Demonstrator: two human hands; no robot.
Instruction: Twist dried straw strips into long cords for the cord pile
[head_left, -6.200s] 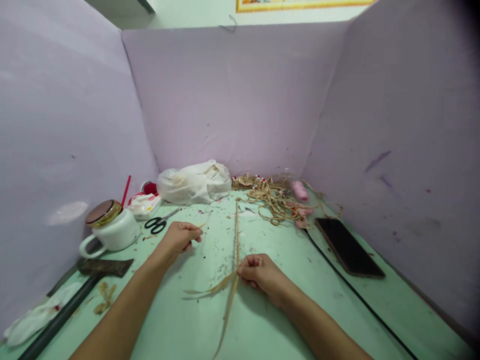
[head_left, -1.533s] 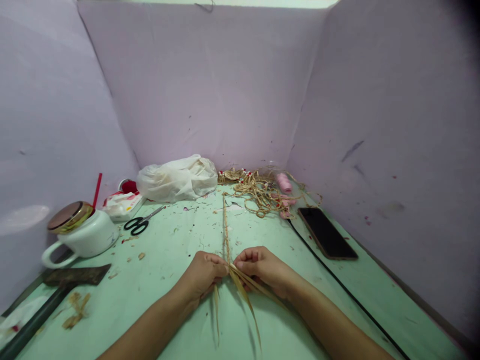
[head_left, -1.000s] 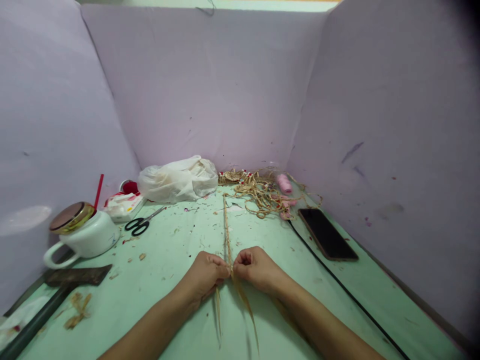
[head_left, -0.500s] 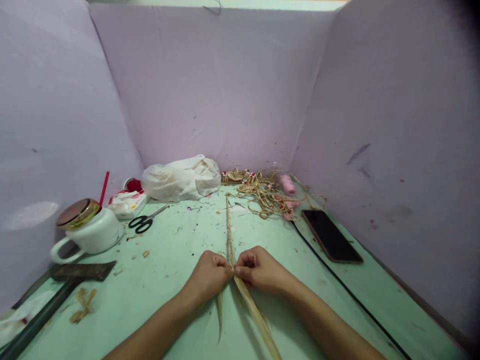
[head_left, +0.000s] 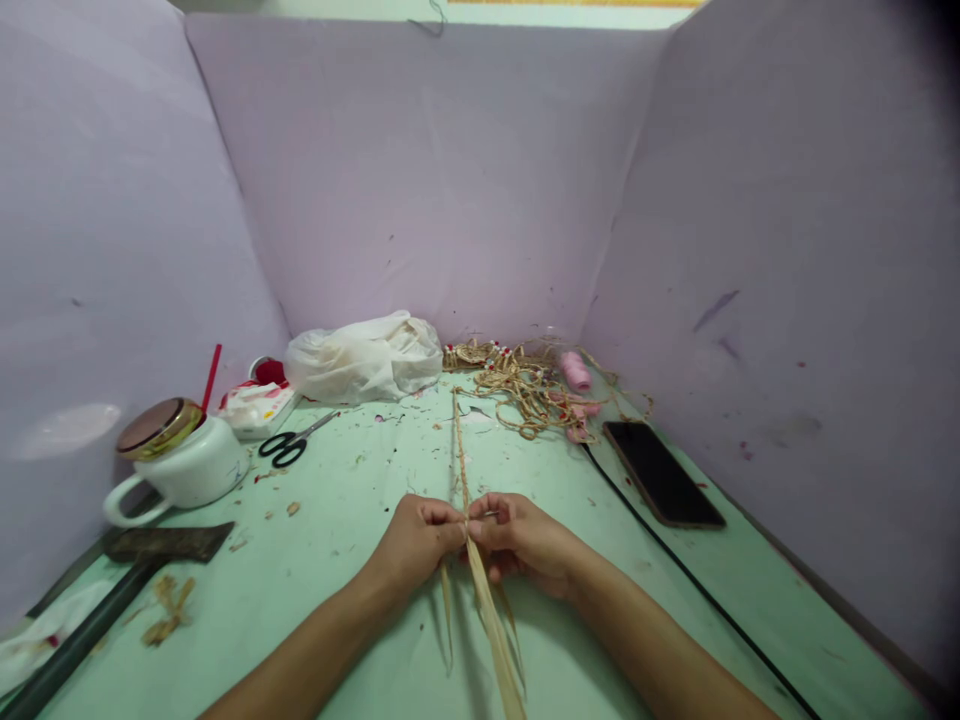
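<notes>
A thin braided cord (head_left: 460, 440) of tan plant fibre stretches from the far part of the table toward me. My left hand (head_left: 418, 540) pinches the near end of the braid between thumb and fingers. Right beside it, my right hand (head_left: 523, 540) is closed on the same spot, thumb against fingertips. Loose fibre strands (head_left: 489, 620) hang from this point toward me, one wide and pale, others narrow. A thin strand (head_left: 448, 620) dangles below my left hand. The exact crossing of strands is hidden by my fingertips.
On the left are a hammer (head_left: 172, 543), a white mug (head_left: 202, 465) with a gold-rimmed lid, and black scissors (head_left: 289, 447). Behind lie a white plastic bag (head_left: 367, 360), a heap of braided cord (head_left: 532, 390) and pink thread (head_left: 575, 370). A phone (head_left: 664, 475) and black cable (head_left: 690, 575) lie right.
The wide loose strand has swung a little left, and a narrow strand now shows right of it. Both hands stay pinched on the braid, with fingers slightly shifted.
</notes>
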